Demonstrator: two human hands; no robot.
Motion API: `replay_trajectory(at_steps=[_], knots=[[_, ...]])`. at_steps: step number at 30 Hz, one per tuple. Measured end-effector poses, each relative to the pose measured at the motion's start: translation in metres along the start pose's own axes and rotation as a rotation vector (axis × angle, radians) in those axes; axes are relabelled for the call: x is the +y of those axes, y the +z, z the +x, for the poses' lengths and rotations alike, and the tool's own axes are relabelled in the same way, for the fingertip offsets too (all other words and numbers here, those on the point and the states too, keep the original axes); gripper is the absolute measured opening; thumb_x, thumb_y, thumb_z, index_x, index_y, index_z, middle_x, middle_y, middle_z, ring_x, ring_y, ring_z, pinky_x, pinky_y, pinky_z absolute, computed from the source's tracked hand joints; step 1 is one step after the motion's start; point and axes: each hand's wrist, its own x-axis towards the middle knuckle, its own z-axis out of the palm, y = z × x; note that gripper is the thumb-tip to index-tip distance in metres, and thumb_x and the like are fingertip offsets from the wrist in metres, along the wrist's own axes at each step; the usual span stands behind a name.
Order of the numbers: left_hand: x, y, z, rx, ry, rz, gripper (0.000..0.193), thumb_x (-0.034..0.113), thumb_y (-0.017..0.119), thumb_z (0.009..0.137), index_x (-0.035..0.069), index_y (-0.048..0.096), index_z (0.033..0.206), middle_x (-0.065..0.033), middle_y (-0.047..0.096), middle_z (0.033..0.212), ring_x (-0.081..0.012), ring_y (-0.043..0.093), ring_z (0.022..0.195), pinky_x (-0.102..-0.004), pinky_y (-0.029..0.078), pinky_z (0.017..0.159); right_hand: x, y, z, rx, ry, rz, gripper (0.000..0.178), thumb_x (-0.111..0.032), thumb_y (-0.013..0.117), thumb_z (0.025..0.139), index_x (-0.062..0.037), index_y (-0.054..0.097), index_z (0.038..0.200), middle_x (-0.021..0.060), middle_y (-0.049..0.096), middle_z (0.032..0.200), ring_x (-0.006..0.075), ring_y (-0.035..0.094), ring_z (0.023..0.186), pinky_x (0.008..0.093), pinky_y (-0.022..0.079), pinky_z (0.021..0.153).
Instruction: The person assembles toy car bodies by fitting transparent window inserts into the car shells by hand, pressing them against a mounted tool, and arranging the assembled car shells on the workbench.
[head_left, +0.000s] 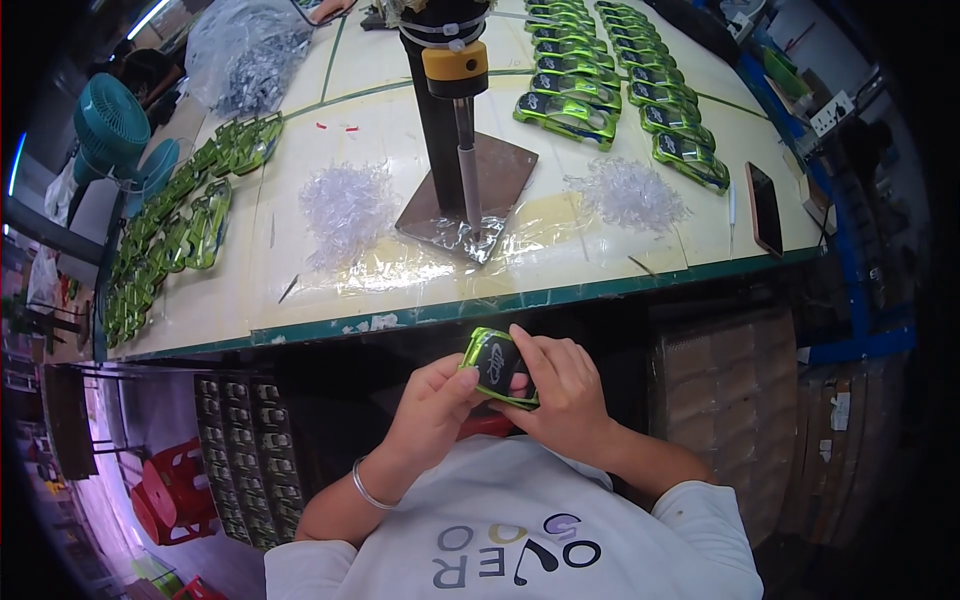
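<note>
I hold a green toy car body shell (492, 360) with a dark top between my two hands, below the table's front edge. My left hand (432, 408) pinches its left side, the thumb lying on the near part. Around the right side and lower end wrap the fingers of my right hand (566, 388), which hide part of the shell. Beyond my hands, on the table, an upright tool with a yellow collar (456, 68) points its narrow tip down at a brown base plate (500, 165).
Piles of clear plastic pieces (347, 208) (630, 193) flank the stand. Finished-looking green car shells (568, 118) line the back right; green frames (185, 225) cover the left. A phone (764, 208) lies at the right edge. Beside me are a tray (248, 455), red stool (175, 492) and cardboard box (725, 410).
</note>
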Motion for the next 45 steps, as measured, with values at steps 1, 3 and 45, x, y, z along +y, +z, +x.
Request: replay_trajectory(at_steps=[1,3,45], knots=[[0.000,-0.001,0.000,0.018,-0.041,-0.016,0.031,0.020,0.042,0.087,-0.006,0.046,0.105,-0.0166,0.056,0.099,-0.0211,0.055,0.094,-0.0324,0.041,0.086,-0.001,-0.003,0.001,-0.053,0.022,0.023,0.064,-0.017,0.073,0.056,0.0011,0.046,0.111,0.0137,0.053,0.090,0.0285,0.052,0.078,0.0366,0.042,0.069],[-0.003,0.000,0.001,0.058,-0.009,-0.051,0.032,0.021,0.040,0.088,-0.006,0.046,0.104,-0.0169,0.057,0.097,-0.0213,0.055,0.092,-0.0326,0.041,0.085,0.006,-0.014,0.009,-0.084,0.008,0.102,0.060,-0.017,0.072,0.057,0.0007,0.048,0.109,0.0142,0.054,0.090,0.0289,0.053,0.080,0.0366,0.042,0.070],[-0.007,0.009,-0.013,0.162,0.165,0.158,0.033,0.022,0.034,0.088,-0.005,0.046,0.104,-0.0144,0.057,0.085,-0.0184,0.055,0.074,-0.0279,0.044,0.067,0.069,-0.045,0.036,0.194,0.527,1.661,0.014,-0.006,0.054,0.079,0.0032,0.056,0.090,0.0089,0.059,0.078,0.0163,0.060,0.069,0.0283,0.050,0.064]])
